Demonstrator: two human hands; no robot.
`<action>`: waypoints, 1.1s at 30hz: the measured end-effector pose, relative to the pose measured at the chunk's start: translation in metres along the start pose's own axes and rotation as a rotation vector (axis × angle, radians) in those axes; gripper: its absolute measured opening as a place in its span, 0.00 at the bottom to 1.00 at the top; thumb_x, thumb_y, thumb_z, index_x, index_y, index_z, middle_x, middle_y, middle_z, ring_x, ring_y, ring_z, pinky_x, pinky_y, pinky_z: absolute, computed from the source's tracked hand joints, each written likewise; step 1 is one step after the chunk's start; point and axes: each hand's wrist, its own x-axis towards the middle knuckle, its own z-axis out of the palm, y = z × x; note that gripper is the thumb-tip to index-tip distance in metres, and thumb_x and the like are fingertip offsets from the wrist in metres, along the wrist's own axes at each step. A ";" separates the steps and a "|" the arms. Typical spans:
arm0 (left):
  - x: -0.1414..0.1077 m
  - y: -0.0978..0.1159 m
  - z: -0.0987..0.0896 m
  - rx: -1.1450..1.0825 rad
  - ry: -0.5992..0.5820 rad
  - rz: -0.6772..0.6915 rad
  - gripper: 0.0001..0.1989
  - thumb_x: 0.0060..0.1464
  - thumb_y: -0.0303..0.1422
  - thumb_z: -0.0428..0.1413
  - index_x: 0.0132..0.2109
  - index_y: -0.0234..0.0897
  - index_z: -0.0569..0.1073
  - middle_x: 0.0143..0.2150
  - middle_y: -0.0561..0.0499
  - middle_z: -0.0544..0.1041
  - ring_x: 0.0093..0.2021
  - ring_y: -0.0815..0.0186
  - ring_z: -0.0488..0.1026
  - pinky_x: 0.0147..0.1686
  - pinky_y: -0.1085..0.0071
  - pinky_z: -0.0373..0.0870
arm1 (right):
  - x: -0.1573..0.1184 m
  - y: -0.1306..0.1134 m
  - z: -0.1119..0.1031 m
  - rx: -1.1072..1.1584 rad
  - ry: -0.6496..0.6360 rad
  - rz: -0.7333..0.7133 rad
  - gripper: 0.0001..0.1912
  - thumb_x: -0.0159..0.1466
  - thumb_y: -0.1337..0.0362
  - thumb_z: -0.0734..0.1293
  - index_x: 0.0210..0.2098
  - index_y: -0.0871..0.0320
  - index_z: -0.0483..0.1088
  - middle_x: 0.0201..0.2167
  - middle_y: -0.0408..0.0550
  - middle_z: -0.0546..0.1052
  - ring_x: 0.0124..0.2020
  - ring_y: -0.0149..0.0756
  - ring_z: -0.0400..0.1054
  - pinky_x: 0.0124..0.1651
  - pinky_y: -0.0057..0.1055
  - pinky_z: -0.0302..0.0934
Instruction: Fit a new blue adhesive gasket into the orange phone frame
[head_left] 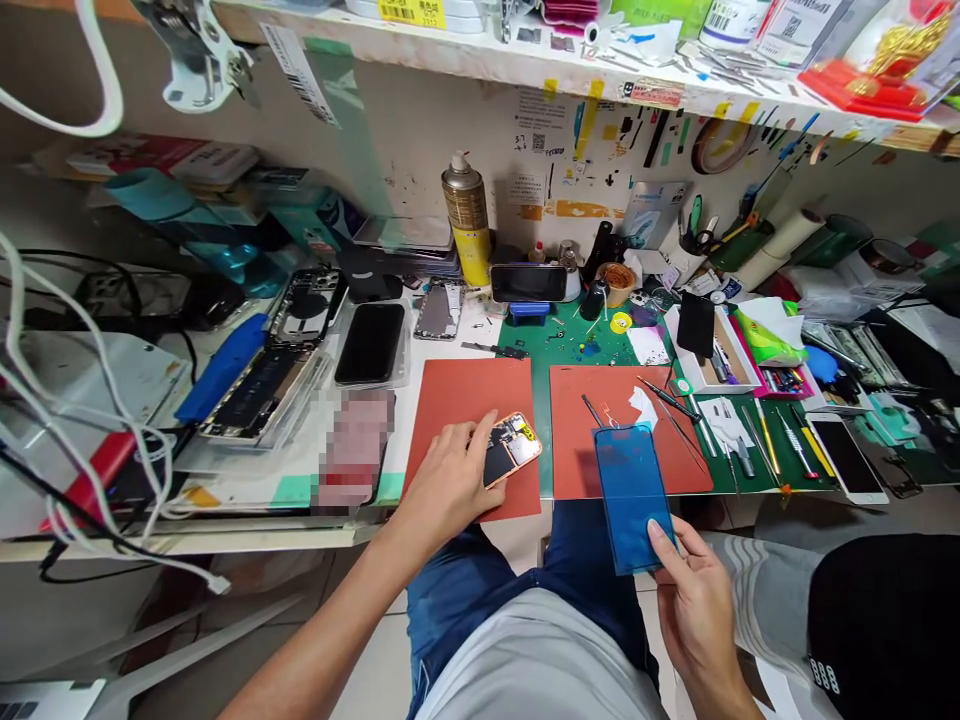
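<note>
In right grip [694, 577], blue panel [634, 490].

Prob. a phone-repair wkshp, w/ opened phone [514, 452], screwdrivers [797, 445] & spray can [470, 225].

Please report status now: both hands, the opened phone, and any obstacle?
Left hand gripping opened phone at left mat. Right hand holding blue panel by near end. White scrap, thin tools on right mat.
</note>
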 end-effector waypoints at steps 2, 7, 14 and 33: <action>0.002 0.004 -0.001 0.018 0.040 -0.069 0.44 0.58 0.35 0.62 0.77 0.33 0.56 0.56 0.34 0.76 0.56 0.41 0.74 0.56 0.46 0.73 | -0.003 0.001 0.002 0.004 -0.029 -0.006 0.23 0.52 0.50 0.86 0.41 0.56 0.83 0.39 0.51 0.87 0.38 0.43 0.80 0.42 0.37 0.78; 0.010 0.021 0.002 -0.007 0.128 -0.266 0.41 0.60 0.36 0.59 0.76 0.25 0.59 0.53 0.27 0.76 0.54 0.34 0.74 0.53 0.38 0.71 | -0.010 0.006 0.012 0.022 -0.112 0.023 0.23 0.54 0.49 0.85 0.41 0.56 0.83 0.39 0.53 0.87 0.40 0.48 0.82 0.42 0.41 0.78; 0.006 0.042 -0.011 -0.342 0.232 -0.365 0.35 0.62 0.39 0.58 0.73 0.31 0.67 0.65 0.26 0.72 0.69 0.29 0.63 0.67 0.25 0.53 | -0.015 0.013 0.024 0.038 -0.226 0.029 0.19 0.59 0.50 0.83 0.43 0.55 0.83 0.41 0.51 0.87 0.42 0.45 0.81 0.48 0.39 0.77; -0.027 0.071 -0.020 -1.574 0.140 -0.719 0.29 0.48 0.55 0.72 0.26 0.39 0.67 0.24 0.59 0.61 0.24 0.73 0.60 0.25 0.74 0.68 | -0.034 0.008 0.016 -0.133 -0.459 -0.002 0.22 0.66 0.44 0.76 0.41 0.57 0.84 0.36 0.57 0.88 0.35 0.47 0.84 0.38 0.38 0.75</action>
